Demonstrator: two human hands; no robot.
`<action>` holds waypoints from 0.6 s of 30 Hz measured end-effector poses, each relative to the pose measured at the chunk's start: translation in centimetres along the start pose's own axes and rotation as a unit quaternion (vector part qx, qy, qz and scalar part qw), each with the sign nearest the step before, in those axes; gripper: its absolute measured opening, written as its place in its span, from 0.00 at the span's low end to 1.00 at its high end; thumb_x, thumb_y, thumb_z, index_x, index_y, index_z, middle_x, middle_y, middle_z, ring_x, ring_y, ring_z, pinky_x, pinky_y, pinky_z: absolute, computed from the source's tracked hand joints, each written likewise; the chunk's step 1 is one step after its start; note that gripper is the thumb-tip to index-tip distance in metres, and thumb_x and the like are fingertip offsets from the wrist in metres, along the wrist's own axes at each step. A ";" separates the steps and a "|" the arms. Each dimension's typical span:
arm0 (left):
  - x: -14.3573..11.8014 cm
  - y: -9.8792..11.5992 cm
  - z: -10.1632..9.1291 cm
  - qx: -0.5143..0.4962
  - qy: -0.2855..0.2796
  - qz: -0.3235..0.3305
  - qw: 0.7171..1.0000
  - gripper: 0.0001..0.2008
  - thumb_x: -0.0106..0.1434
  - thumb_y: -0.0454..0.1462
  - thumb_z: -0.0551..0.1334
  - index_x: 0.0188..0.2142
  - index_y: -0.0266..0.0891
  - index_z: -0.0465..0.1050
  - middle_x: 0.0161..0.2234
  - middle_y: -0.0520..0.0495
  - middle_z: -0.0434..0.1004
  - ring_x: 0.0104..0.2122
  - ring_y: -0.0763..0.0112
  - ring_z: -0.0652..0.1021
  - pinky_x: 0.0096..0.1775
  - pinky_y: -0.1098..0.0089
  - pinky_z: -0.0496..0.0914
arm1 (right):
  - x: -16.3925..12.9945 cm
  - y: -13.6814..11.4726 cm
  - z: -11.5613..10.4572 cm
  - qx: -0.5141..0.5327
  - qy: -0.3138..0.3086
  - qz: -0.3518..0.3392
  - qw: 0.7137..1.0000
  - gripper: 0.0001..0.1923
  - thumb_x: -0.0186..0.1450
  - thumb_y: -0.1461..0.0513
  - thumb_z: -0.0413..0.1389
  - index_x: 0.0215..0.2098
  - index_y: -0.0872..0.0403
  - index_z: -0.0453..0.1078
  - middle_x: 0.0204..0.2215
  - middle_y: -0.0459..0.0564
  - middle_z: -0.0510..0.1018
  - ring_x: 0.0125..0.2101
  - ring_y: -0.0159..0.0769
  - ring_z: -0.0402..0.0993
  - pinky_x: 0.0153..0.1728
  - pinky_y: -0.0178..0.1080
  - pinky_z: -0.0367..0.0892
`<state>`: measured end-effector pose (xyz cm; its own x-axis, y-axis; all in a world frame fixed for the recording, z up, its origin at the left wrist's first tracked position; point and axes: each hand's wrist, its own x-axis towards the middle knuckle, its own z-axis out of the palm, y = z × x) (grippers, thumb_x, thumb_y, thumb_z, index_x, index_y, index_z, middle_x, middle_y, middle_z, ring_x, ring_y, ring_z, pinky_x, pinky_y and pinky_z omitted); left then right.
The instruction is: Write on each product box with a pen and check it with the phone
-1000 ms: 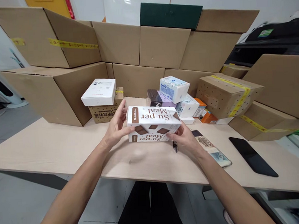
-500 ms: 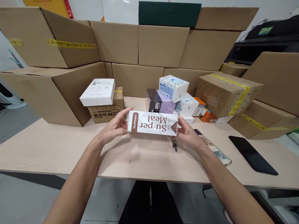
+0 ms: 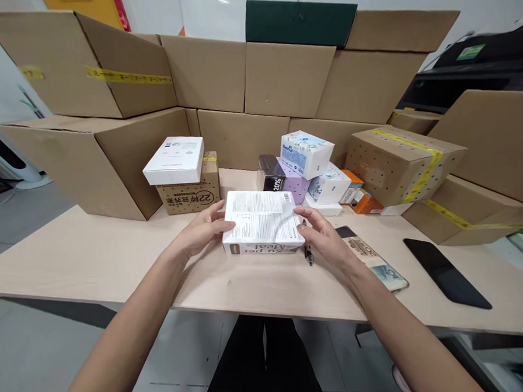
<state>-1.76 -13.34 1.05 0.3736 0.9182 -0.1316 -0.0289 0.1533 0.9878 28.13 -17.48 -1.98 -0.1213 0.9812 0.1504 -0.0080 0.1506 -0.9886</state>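
white cardboard meal box (image 3: 262, 222) with brown print lay flat on the pale wooden table (image 3: 93, 257). we clasped its ends between our left hand (image 3: 204, 228) and right hand (image 3: 323, 239).

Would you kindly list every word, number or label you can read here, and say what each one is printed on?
"Su-per Meal", upside down: front edge of the white box held between the left hand and right hand.
"20%": dark box.
"22", then characters I cannot read: small brown carton.
Blue brand word on the tissue pack: blurred.
Fine print and barcode on the white box: too small.
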 end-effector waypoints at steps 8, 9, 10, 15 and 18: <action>0.0 0.2 0.5 -0.011 -0.041 0.118 0.992 0.53 0.50 0.31 0.72 0.70 0.47 0.48 0.59 0.39 0.69 0.60 0.47 0.68 0.59 0.45 0.64 | 0.1 0.1 -0.1 0.032 -0.025 -0.083 0.996 0.43 0.56 0.66 0.60 0.67 0.40 0.54 0.69 0.49 0.55 0.56 0.45 0.70 0.54 0.47 0.69; 0.0 0.1 0.5 -0.012 -0.041 0.123 0.991 0.51 0.50 0.32 0.72 0.70 0.47 0.50 0.59 0.39 0.70 0.60 0.48 0.69 0.58 0.46 0.65 | 0.1 0.1 0.0 0.035 -0.033 -0.078 0.996 0.43 0.56 0.66 0.60 0.67 0.40 0.55 0.69 0.49 0.56 0.56 0.45 0.70 0.53 0.48 0.70; 0.1 0.0 0.4 -0.014 -0.041 0.128 0.991 0.50 0.51 0.33 0.72 0.69 0.48 0.51 0.58 0.39 0.70 0.59 0.49 0.70 0.58 0.47 0.66 | 0.1 0.1 0.0 0.037 -0.041 -0.072 0.996 0.42 0.56 0.66 0.60 0.66 0.40 0.56 0.69 0.49 0.57 0.55 0.45 0.71 0.53 0.48 0.70; 0.3 -0.3 0.2 -0.012 -0.027 0.127 0.992 0.49 0.51 0.35 0.74 0.68 0.49 0.52 0.58 0.40 0.69 0.58 0.50 0.71 0.57 0.48 0.68 | 0.6 0.0 -1.1 -0.052 0.008 -0.074 0.996 0.29 0.61 0.62 0.57 0.61 0.42 0.65 0.61 0.50 0.69 0.53 0.43 0.72 0.53 0.48 0.68; 0.3 -0.2 0.3 -0.017 -0.014 0.119 0.993 0.53 0.50 0.34 0.74 0.69 0.50 0.46 0.58 0.39 0.68 0.57 0.51 0.72 0.56 0.47 0.68 | 0.5 -0.1 -2.5 -0.298 0.101 -0.099 0.944 0.17 0.65 0.62 0.50 0.50 0.50 0.74 0.50 0.54 0.75 0.49 0.44 0.72 0.50 0.47 0.66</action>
<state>-1.39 -13.22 0.80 0.3790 0.9191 0.1075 -0.1496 -0.0538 0.9873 30.55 -16.72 -1.81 0.0159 0.9203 0.3909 0.5567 0.3166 -0.7680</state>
